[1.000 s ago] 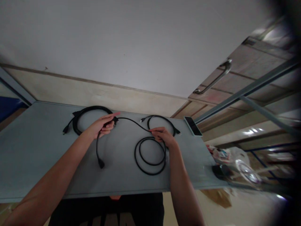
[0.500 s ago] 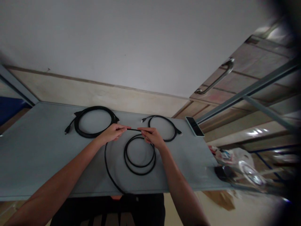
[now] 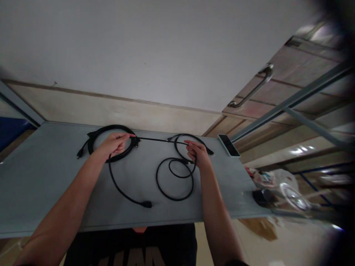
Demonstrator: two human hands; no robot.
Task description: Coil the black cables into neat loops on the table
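A black cable (image 3: pixel 155 139) is stretched nearly straight between my two hands above the grey table (image 3: pixel 63 184). My left hand (image 3: pixel 116 143) pinches one part of it, over the coiled black cable at the left (image 3: pixel 93 147). From that hand a short length hangs down and ends in a plug (image 3: pixel 146 204) near the table's front. My right hand (image 3: pixel 196 150) pinches the other end of the taut stretch. Below it the rest of the cable lies in loose loops (image 3: pixel 156 181). Behind my right hand is another looped black cable (image 3: pixel 191 134), partly hidden.
A phone (image 3: pixel 229 145) lies at the table's right back corner. Past the right edge are a dark round container (image 3: pixel 262 197), a blurred clear round object (image 3: pixel 295 197) and a bag of items (image 3: pixel 267 179). A wall panel runs along the back, and a metal frame (image 3: pixel 294 99) rises at the right.
My hands have moved apart, left hand leftward and right hand rightward, so the stretch between them is longer. The plug end has swung up onto the table, and the loops have shifted right.
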